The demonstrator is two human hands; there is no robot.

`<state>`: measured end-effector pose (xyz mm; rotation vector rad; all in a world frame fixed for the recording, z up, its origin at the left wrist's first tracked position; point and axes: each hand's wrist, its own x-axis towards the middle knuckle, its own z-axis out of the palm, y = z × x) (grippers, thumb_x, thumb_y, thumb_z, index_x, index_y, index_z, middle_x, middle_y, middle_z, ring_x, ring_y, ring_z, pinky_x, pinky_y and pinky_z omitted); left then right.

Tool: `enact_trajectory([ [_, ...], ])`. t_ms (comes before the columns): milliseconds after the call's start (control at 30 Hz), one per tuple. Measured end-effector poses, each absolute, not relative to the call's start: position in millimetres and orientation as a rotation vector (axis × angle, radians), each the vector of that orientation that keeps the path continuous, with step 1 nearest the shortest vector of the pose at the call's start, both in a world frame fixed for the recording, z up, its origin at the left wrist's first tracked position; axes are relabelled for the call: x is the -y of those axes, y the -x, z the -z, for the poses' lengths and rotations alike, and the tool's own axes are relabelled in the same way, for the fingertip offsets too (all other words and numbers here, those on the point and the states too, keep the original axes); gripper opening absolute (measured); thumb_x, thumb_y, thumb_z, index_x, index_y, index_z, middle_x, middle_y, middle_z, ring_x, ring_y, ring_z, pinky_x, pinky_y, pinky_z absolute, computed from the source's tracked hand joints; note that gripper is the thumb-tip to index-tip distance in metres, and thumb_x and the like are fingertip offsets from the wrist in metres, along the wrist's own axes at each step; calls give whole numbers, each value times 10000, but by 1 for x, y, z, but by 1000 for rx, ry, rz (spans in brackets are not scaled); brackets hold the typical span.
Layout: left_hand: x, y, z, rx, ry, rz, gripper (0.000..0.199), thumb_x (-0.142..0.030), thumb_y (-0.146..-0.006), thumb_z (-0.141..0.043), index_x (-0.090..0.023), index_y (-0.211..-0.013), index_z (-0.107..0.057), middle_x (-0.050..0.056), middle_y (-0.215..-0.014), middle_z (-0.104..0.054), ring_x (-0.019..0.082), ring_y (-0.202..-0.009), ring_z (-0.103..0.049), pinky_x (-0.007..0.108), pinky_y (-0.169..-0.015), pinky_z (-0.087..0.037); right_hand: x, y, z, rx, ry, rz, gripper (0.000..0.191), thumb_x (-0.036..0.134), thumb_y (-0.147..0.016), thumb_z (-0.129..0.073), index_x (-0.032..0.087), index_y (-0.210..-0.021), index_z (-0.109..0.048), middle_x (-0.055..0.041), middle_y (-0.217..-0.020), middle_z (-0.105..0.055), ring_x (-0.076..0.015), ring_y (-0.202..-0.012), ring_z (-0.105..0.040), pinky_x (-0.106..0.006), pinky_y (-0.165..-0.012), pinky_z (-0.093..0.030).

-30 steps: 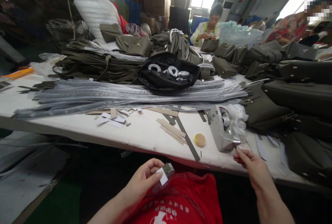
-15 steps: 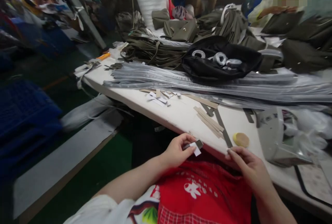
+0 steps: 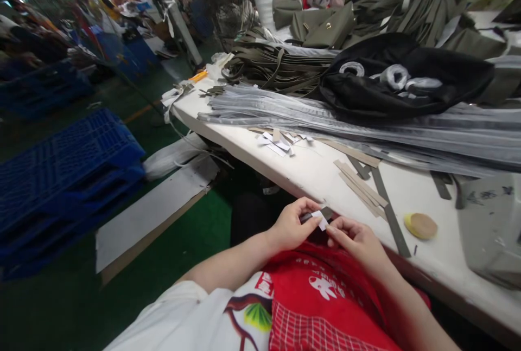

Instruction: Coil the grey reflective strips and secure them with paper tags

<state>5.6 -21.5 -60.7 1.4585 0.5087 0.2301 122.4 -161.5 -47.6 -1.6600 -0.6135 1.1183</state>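
Observation:
My left hand (image 3: 293, 225) is closed in a pinch on a short dark grey-green strip (image 3: 326, 212), with a small white slip (image 3: 319, 219) lying across it under the thumb. Close beside it, my right hand (image 3: 357, 238) is also closed, thumb and forefinger pressed together at the slip's lower corner. Both hands are held over the red apron (image 3: 321, 275) near the table edge. On the white table (image 3: 299, 174) just beyond lie a long dark strip (image 3: 389, 212), several beige strips (image 3: 362, 187) and a round yellow-rimmed disc (image 3: 421, 226).
Small white slips (image 3: 277, 145) lie farther back. Behind them stretch a bundle of grey strips (image 3: 285, 112), dark straps (image 3: 280, 69) and a black cloth bag (image 3: 391, 104) with white rolls. A grey container (image 3: 488, 226) stands right. Blue pallets (image 3: 69, 166) and a board (image 3: 150, 210) are left.
My right hand has moved left, from near the end of the long dark strip to the white slip at my left hand. The camera view has turned left.

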Motion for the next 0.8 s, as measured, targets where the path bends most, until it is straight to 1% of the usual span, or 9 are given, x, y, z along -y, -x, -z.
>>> enact_trajectory([
  [100,20,-5,62,-499,-1447,-222,221,-292,-839,-646,-140,-996,-608,64,-935,-685,159,-850,-639,259,-785,-477,158,-123,55,570,1665,-1133,461,611,-726,-693,174,-629,-582,-19,-563,-646,-118,-511,-520,-243,-542,-395],
  [200,21,-6,64,-506,-1411,-221,274,-393,-881,-590,-140,-982,-618,63,-915,-683,154,-820,-625,253,-747,-472,156,-124,62,560,1678,-1158,470,619,-708,-707,177,-623,-572,-19,-552,-649,-119,-496,-520,-244,-525,-389],
  [300,23,-9,66,-554,-1424,-249,321,-434,-837,-652,-143,-967,-617,50,-864,-675,145,-763,-608,248,-717,-461,154,-125,68,565,1667,-1155,480,636,-718,-689,180,-634,-567,-19,-572,-660,-126,-506,-541,-252,-530,-417],
  [367,23,-11,68,-586,-1415,-290,334,-419,-802,-702,-144,-963,-601,41,-834,-664,139,-731,-598,252,-708,-462,153,-125,71,542,1587,-1163,456,618,-722,-698,171,-713,-609,-31,-649,-695,-145,-577,-602,-273,-600,-482],
  [467,22,-12,69,-609,-1404,-352,305,-435,-862,-631,-144,-946,-599,38,-815,-641,132,-715,-575,252,-692,-458,151,-127,74,522,1464,-1188,427,569,-728,-724,159,-833,-663,-60,-782,-735,-181,-712,-670,-326,-731,-543],
  [533,22,-12,66,-596,-1449,-379,298,-440,-893,-588,-148,-949,-606,38,-827,-634,133,-725,-562,251,-699,-454,148,-127,74,527,1448,-1158,406,553,-735,-725,159,-818,-680,-71,-806,-741,-192,-731,-680,-339,-747,-552],
  [633,23,-10,60,-579,-1522,-413,301,-451,-914,-550,-159,-955,-610,35,-822,-623,141,-722,-554,254,-697,-459,143,-124,74,500,1490,-1088,378,537,-733,-724,162,-776,-701,-59,-766,-734,-184,-656,-674,-299,-658,-542],
  [700,24,-9,58,-584,-1556,-443,313,-466,-919,-532,-166,-948,-615,41,-824,-623,152,-730,-559,259,-703,-466,138,-120,75,493,1537,-1044,350,518,-735,-714,168,-746,-713,-44,-716,-723,-172,-594,-656,-264,-576,-511],
  [800,25,-8,61,-578,-1578,-466,337,-499,-922,-508,-182,-948,-620,45,-805,-618,160,-712,-560,263,-689,-468,133,-117,81,524,1601,-974,311,486,-734,-689,185,-659,-713,-31,-623,-699,-179,-546,-634,-254,-513,-477],
])
